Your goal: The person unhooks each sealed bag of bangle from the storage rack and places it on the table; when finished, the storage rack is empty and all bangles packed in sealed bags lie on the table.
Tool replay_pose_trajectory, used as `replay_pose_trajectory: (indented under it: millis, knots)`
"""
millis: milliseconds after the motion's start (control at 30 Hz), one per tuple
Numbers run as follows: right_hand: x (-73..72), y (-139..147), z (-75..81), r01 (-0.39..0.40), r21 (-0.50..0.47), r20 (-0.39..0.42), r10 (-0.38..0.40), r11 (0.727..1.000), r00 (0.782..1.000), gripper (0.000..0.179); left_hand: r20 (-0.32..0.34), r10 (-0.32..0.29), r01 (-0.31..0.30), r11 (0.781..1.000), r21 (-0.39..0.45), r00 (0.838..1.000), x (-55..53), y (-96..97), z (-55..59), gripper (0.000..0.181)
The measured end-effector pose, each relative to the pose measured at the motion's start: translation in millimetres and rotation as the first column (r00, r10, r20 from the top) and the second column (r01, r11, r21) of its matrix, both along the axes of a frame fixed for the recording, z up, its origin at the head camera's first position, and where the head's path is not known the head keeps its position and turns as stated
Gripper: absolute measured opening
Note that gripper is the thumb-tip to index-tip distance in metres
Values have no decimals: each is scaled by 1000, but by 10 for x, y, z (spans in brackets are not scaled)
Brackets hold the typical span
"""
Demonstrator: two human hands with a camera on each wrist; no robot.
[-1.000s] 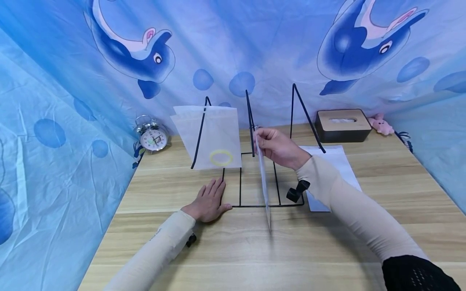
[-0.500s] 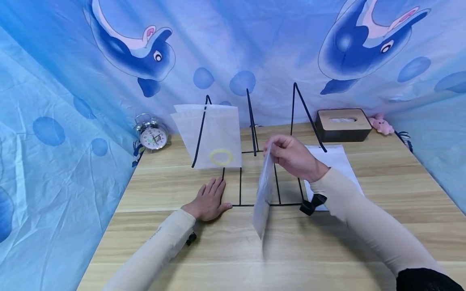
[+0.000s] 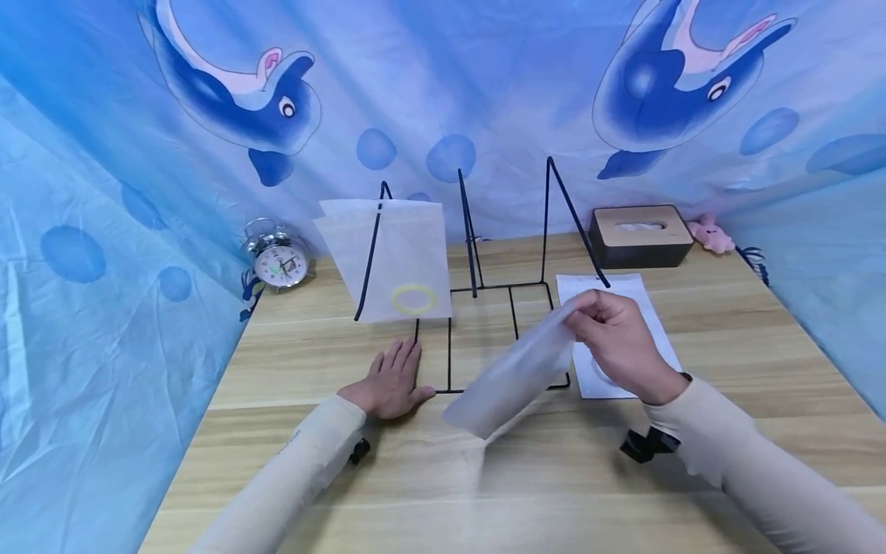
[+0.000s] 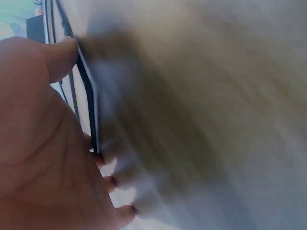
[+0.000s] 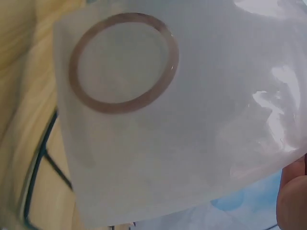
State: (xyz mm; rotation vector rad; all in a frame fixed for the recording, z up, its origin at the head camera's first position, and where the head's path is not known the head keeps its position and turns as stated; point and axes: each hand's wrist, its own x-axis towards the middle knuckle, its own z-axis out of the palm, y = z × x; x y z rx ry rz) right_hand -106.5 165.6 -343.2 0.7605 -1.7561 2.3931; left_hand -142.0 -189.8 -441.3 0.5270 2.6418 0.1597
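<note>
The translucent plastic bag hangs at a slant above the front of the black wire rack, its free end sagging down to the left. In the right-wrist view a brownish ring shows near one corner of the bag. The right hand pinches the bag's upper end between thumb and fingers. The left hand lies spread with fingers extended, grasping nothing, against the rack's left front corner.

The bag looks light and limp, with a glossy film that is probably slippery; the ring likely weights its low end. An edge pinch, well away from the ring, seems the sound hold.

More bags hang on the left upright, and a white packet lies on the wood-grain surface. Behind stand an alarm clock, a tissue box and a dolphin-print cloth.
</note>
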Motion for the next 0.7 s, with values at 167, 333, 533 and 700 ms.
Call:
replay_pose_trajectory:
  millis: [167, 333, 533, 700]
  knots:
    - [166, 188, 23, 72, -37, -27, -73, 997, 997, 20, 19, 40, -40, 999, -24, 999, 28, 52, 65, 96]
    - [323, 482, 29, 82, -136, -23, -86, 987, 996, 19, 0, 61, -61, 997, -47, 998, 50, 75, 57, 99]
    - [522, 948, -33, 73, -306, -7, -79, 949, 997, 23, -17, 53, -54, 997, -63, 998, 15, 41, 31, 100]
    - [629, 1415, -84, 76, -337, -13, -86, 938, 996, 24, -31, 63, -64, 997, -32, 998, -1, 14, 42, 100]
